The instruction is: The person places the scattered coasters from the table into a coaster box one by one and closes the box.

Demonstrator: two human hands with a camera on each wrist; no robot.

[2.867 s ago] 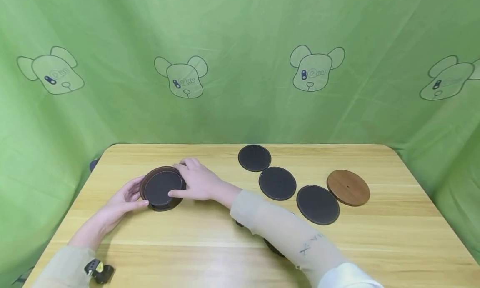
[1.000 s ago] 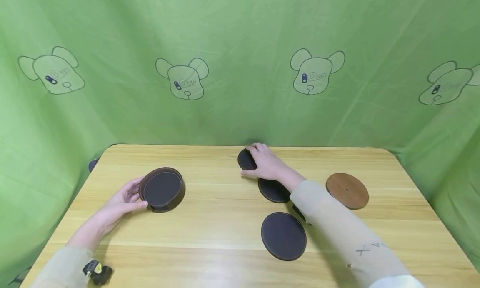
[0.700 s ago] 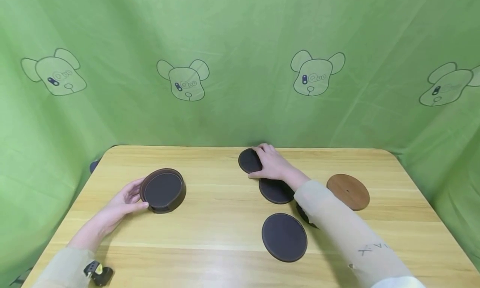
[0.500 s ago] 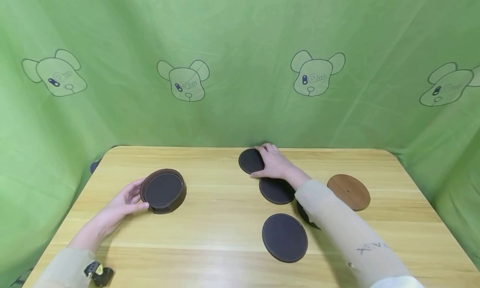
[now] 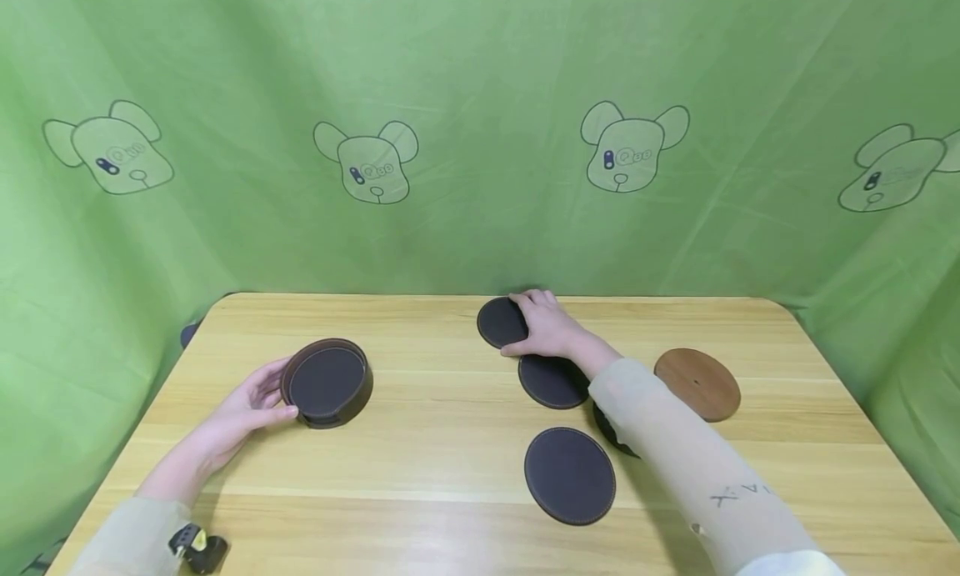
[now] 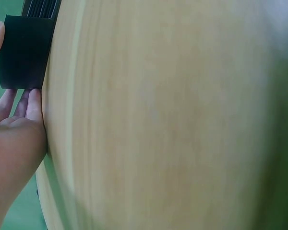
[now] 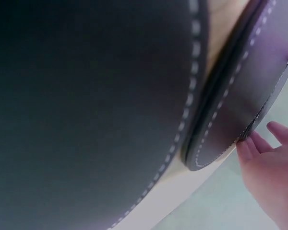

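My left hand (image 5: 243,413) grips the left side of a round dark-brown coaster holder (image 5: 360,398), thumb at its front edge and fingers round the back. A black coaster (image 5: 326,382) lies inside it; stacked edges show in the left wrist view above the holder's wall (image 6: 26,52). At the far edge of the table my right hand (image 5: 547,328) pinches a round black stitched coaster (image 5: 498,322) between thumb and fingers, covering its right part. In the right wrist view, the fingertips (image 7: 246,148) touch a coaster rim. Another coaster (image 5: 547,383) lies just in front, partly under the hand.
A third coaster (image 5: 611,430) is mostly hidden by the right sleeve (image 5: 675,451). Nearer me lies one more coaster (image 5: 570,476). A brown wooden disc (image 5: 696,383) sits at the right of the table (image 5: 435,443). Behind hangs a green curtain (image 5: 495,217).
My right hand has left the holder and moved right to the far coaster, then slid slightly along it and stopped. The left hand keeps its hold on the holder.
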